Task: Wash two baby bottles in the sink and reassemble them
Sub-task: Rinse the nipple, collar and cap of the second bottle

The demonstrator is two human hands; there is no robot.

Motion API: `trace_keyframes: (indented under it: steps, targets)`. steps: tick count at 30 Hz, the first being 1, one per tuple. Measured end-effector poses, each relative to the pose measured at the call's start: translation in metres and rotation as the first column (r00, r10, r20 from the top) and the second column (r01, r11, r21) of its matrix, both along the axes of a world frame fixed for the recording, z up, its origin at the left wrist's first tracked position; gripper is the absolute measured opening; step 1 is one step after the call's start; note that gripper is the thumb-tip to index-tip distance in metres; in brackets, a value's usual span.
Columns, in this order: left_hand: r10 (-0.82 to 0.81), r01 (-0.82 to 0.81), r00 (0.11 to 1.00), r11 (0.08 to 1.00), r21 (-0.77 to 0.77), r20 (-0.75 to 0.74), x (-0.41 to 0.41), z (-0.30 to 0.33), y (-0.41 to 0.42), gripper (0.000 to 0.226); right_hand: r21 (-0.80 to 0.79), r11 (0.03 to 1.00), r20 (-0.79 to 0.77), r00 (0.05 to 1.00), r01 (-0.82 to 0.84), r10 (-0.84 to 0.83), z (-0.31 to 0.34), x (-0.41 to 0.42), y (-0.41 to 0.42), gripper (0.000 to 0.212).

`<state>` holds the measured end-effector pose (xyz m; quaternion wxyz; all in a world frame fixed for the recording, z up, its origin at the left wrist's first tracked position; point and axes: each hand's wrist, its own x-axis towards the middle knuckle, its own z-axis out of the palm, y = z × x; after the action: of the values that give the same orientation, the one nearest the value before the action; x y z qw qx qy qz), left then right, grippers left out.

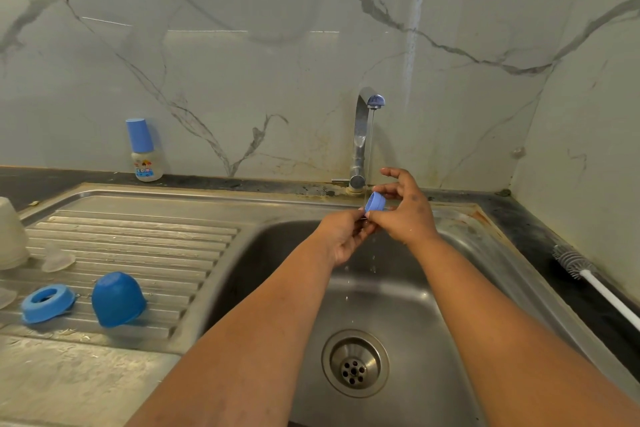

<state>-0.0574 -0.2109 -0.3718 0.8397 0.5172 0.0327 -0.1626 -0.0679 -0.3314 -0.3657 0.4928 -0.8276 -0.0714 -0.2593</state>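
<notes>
Item: blue cap (375, 202), rinsing under tap (364, 135) at twelve o'clock. I am pinching it, left hand (343, 236) and right hand (403, 208); I'd be turning its opening into the stream.

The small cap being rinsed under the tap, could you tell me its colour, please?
The small plastic cap is light blue, seen in the head view.

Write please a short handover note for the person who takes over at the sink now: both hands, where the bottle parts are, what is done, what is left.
Both hands hold one small blue cap under the running tap: right hand pinches it, left hand supports below.
On the drainboard: blue collar ring, blue dome cap, a clear teat.
One assembled baby bottle stands on the counter behind.
Bottle brush lies right of the sink.
Left: finish rinsing, reassemble.
</notes>
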Motion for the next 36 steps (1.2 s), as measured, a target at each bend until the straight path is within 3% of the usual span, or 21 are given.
trace_keyframes:
  steps: [4, 7, 13, 17, 25, 31, 36]
  targets:
    - [0.013, -0.013, 1.000, 1.000, -0.012, 0.005, 0.001, -0.001, 0.003, 0.024, 0.023, 1.000, -0.007, 1.000, 0.018, -0.018, -0.001, 0.001, 0.001, 0.062]
    - [0.033, -0.032, 0.999, 0.999, -0.027, 0.014, 0.003, -0.003, 0.009, 0.023, -0.005, 1.000, -0.031, 0.999, 0.015, -0.016, -0.004, 0.004, 0.002, 0.043]
    - [0.023, -0.007, 0.986, 0.995, -0.095, 0.164, 0.005, -0.004, 0.027, 0.019, -0.110, 0.993, -0.051, 0.997, 0.044, -0.050, -0.005, 0.003, 0.007, 0.013]
    - [-0.017, 0.033, 0.987, 0.994, -0.100, 0.157, 0.006, -0.006, 0.032, 0.016, -0.133, 0.991, -0.081, 0.996, 0.032, -0.043, -0.005, -0.003, 0.009, 0.016]
    - [0.006, 0.005, 0.998, 0.989, -0.151, 0.068, 0.004, -0.006, 0.028, 0.024, -0.009, 1.000, -0.166, 0.986, 0.009, -0.010, -0.003, -0.004, 0.006, 0.024]
    - [0.000, 0.004, 1.000, 0.992, -0.126, 0.027, 0.003, -0.005, 0.022, 0.042, 0.019, 0.998, -0.182, 0.982, 0.052, -0.048, -0.001, -0.005, 0.007, 0.028]
    - [-0.043, 0.044, 0.999, 0.996, -0.072, 0.012, 0.002, -0.005, 0.022, 0.041, 0.038, 0.998, -0.166, 0.985, 0.044, -0.038, 0.000, -0.008, 0.008, 0.028]
